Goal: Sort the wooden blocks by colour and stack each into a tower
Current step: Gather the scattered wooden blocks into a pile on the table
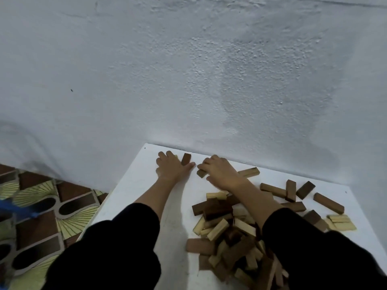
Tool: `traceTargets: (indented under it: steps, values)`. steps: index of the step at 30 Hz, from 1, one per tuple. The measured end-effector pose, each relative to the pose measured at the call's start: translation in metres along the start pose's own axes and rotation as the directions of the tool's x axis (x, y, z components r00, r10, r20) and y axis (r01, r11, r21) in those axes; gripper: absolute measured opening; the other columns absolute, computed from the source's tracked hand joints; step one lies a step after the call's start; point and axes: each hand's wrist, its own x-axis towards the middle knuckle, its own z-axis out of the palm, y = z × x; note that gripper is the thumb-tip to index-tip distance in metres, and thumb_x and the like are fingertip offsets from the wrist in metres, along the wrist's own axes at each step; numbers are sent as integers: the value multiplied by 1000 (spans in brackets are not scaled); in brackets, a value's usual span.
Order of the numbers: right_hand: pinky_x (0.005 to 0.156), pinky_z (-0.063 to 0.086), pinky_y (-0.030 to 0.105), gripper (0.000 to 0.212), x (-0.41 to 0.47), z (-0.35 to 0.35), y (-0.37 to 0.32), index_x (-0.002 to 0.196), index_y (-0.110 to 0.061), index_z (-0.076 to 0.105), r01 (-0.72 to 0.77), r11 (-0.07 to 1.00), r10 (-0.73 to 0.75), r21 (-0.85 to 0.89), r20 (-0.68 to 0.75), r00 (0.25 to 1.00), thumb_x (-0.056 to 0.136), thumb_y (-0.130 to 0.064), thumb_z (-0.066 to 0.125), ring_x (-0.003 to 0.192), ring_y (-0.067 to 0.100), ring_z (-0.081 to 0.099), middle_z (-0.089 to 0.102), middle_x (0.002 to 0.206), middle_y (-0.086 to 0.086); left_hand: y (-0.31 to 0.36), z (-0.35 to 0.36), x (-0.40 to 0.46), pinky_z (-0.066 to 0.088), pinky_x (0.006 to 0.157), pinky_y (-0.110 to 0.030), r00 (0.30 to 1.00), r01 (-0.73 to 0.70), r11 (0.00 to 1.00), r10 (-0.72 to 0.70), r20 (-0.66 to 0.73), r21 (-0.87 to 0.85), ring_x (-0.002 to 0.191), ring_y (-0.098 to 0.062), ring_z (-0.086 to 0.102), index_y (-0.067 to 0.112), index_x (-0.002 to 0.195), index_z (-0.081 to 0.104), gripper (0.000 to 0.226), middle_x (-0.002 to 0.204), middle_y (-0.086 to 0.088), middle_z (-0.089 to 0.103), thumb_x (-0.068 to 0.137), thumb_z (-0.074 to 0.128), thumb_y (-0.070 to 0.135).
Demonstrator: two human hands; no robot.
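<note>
A person looks down at a white table [146,197] pushed into the corner of a rough, pale blue-grey wall [188,70]. Both arms reach forward in black sleeves [117,243].

The left hand [170,167] lies flat on the far left part of the table, fingers spread and relaxed, palm down. A dark brown block [186,159] stands just beside its fingers, near the wall, and a sliver of pale wood shows under the fingertips; whether the hand presses on that piece is hard to tell.

The right hand [219,171] sits just to the right of the left one, fingers curled over a dark brown block [201,173] that rests on the table. A tan block [249,172] lies just behind the right wrist.

The main heap of wooden blocks [228,233] lies in a loose jumble at the near right of the table, under and beside the right forearm, mixing dark brown, mid-brown and pale yellow pieces. More loose blocks [293,191] are scattered to the right of the heap, and a small cluster of pale blocks [340,222] lies near the table's right edge. No tower stands yet.

To the left, below the table, is a patterned floor [41,206] in brown and yellow-green, with a blurred blue object [18,209] on it.
</note>
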Motion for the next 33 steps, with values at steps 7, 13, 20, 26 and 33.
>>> traceTargets:
  steps: [7,13,20,26,33]
  values:
    - [88,36,34,19,-4,-4,10,105,-2,61,-64,976,83,208,-85,993,91,-7,49,103,30,49,52,108,14,2,-1,-4,43,91,-42,991,-132,991,133,-24,27,123,-30,35,2,126,43,50,127,-14,37,90,56,33]
    - [80,39,34,19,-35,-29,54,104,-8,46,-402,848,398,345,85,913,86,-5,53,102,28,47,47,108,12,1,-7,-11,44,90,-43,1000,-20,960,21,0,-279,113,-39,51,-4,119,43,50,118,-19,55,93,49,38]
    - [89,38,34,31,-61,-26,63,114,-13,48,-410,846,347,342,231,909,87,-19,61,111,26,35,38,114,7,12,0,-32,37,73,-33,979,-58,920,128,157,-388,103,-38,58,-10,112,52,52,107,-24,63,97,41,39]
    - [85,39,32,37,-66,-24,61,117,-9,50,-419,878,338,231,322,885,81,-5,54,113,27,33,35,121,11,15,-2,-41,37,72,-33,968,-74,881,176,177,-467,80,-26,54,13,71,41,37,70,-5,58,98,38,38]
    - [76,35,29,27,-71,-14,60,101,-12,47,-374,878,298,300,271,916,79,-6,61,97,20,36,35,107,4,18,-9,-54,30,55,-30,962,-86,845,209,178,-528,66,-16,48,20,68,36,36,64,1,53,97,39,41]
